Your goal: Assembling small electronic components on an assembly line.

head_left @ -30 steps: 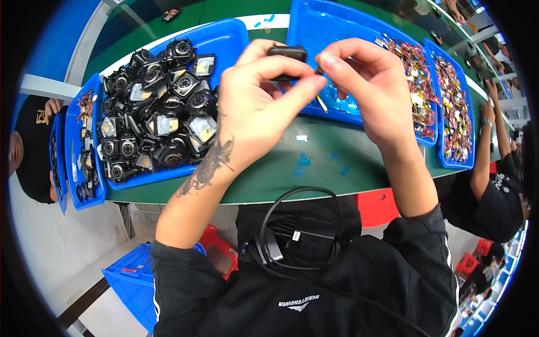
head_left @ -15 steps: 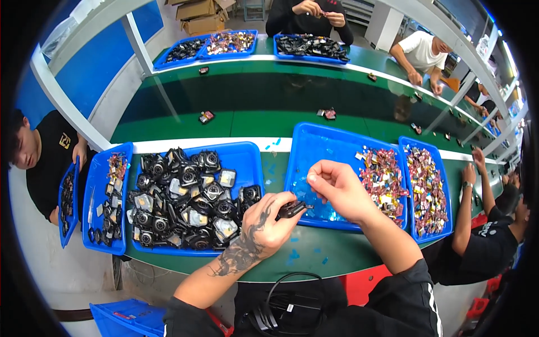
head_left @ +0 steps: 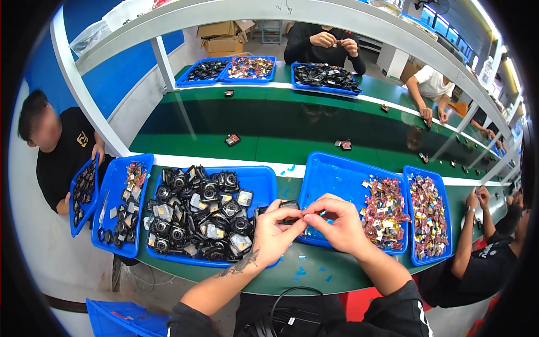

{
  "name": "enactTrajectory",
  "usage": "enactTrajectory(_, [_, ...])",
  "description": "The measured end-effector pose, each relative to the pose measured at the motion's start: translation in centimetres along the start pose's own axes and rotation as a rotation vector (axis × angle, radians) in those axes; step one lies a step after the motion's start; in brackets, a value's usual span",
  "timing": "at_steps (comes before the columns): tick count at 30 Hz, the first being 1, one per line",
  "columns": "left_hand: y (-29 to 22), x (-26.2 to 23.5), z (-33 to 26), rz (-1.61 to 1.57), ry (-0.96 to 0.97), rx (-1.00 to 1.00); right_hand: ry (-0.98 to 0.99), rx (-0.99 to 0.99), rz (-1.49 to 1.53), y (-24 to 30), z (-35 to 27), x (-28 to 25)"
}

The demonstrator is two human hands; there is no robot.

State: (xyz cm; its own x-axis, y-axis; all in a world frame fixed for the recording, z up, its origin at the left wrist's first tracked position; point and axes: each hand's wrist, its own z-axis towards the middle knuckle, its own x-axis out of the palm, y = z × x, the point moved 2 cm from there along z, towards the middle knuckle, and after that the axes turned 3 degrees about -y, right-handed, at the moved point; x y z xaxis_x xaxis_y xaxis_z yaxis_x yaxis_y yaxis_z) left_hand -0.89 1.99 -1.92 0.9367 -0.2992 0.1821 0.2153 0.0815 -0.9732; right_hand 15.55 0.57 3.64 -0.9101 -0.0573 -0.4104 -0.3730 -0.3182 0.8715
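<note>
My left hand (head_left: 276,227) holds a small black watch-like housing (head_left: 290,205) between thumb and fingers, above the near edge of the green table. My right hand (head_left: 338,224) is closed in a pinch, its fingertips meeting the left fingertips at the housing's right end; whatever is in that pinch is too small to make out. Under and left of my left hand, a blue tray (head_left: 266,175) is heaped with black watch-like housings (head_left: 209,192). Behind my right hand lies another blue tray (head_left: 321,160), with small red, yellow and silver electronic parts (head_left: 385,216) in its right half.
Blue film scraps (head_left: 301,271) dot the green table (head_left: 224,276). Trays of parts stand at far left (head_left: 96,238) and far right (head_left: 414,259). A dark conveyor belt (head_left: 292,124) carries scattered small parts. A white frame (head_left: 84,90) crosses overhead. Co-workers sit around.
My right hand has moved left, bringing its fingertips against the left ones at the housing. The whole scene sits lower in the picture as the view has tilted up.
</note>
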Motion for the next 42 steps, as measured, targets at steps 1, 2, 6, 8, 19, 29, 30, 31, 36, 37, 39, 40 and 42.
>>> enactTrajectory(1, [-0.2, 0.2, -0.1, -0.001, 0.001, -0.001, -0.001, 0.001, -0.001, -0.1, -0.2, 0.1])
enactTrajectory(2, [-0.4, 0.4, -0.1, -0.109, 0.027, -0.012, -0.111, -0.009, 0.017, -0.7, -0.2, 0.2])
enactTrajectory(6, [-1.0, 0.6, -0.1, -0.295, 0.031, -0.034, -0.191, 0.165, 0.283, -1.9, -1.1, -0.1])
enactTrajectory(8, [-0.6, 0.4, -0.1, -0.338, -0.047, -0.042, -0.181, 0.199, 0.308, -0.8, -1.3, -0.2])
enactTrajectory(19, [0.0, 0.8, 0.2, -0.309, -0.196, 0.048, 0.000, -0.195, -0.090, -0.9, -1.6, 1.2])
enactTrajectory(29, [-1.0, -1.8, 0.2, 0.185, -0.108, -0.018, -0.232, -0.257, -0.072, 0.3, -1.8, 1.4])
enactTrajectory(30, [-1.3, -1.9, 0.1, 0.113, -0.197, 0.018, -0.188, -0.239, -0.032, 0.3, -1.6, 1.5])
enactTrajectory(31, [-1.5, -1.9, 0.0, 0.044, -0.291, 0.050, -0.141, -0.219, 0.014, 0.3, -1.6, 1.3])
enactTrajectory(36, [-0.3, 0.5, 0.5, -0.206, -0.071, 0.001, -0.187, -0.162, -0.080, 0.4, -2.1, 0.7])
enactTrajectory(37, [-0.2, 0.9, 0.4, -0.198, -0.019, -0.045, -0.232, -0.128, -0.104, 0.3, -2.0, 0.5])
enactTrajectory(39, [0.1, 1.5, 0.1, -0.227, 0.021, -0.133, -0.302, -0.012, -0.034, -0.2, -2.1, 0.3])
enactTrajectory(40, [0.4, 0.9, -0.1, -0.228, 0.045, -0.130, -0.288, -0.045, -0.095, 0.0, -1.9, 0.7])
enactTrajectory(42, [-0.4, 0.6, -0.1, -0.258, 0.082, -0.105, -0.279, -0.061, -0.164, 0.8, -2.1, 0.5])
